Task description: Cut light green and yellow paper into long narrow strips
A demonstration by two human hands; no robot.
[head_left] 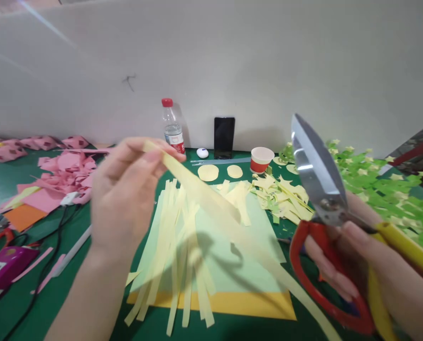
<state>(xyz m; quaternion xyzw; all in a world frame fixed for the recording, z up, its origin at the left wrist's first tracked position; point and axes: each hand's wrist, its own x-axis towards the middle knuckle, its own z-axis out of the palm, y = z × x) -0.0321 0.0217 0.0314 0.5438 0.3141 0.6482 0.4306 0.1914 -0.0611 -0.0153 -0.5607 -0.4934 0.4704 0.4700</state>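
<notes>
Between the thumb and fingers of my left hand point(124, 189) is one end of a long pale-yellow paper strip point(211, 201). The strip slants down to the right, past the front of the picture. My right hand point(385, 265) grips scissors point(316, 166) with red and yellow handles, their blades pointing up, apart from the strip. Below my hands, several cut yellow strips point(172, 251) lie across a light-green paper sheet point(247, 265). An orange-yellow sheet point(254, 305) shows under its front edge.
Pink paper pieces point(67, 166), a black cable point(57, 246) and a purple box point(8, 270) lie left. A bottle point(174, 128), phone point(224, 137) and paper cup point(261, 159) stand at the back. Yellow scraps point(285, 199) and green paper with stars point(385, 189) lie right.
</notes>
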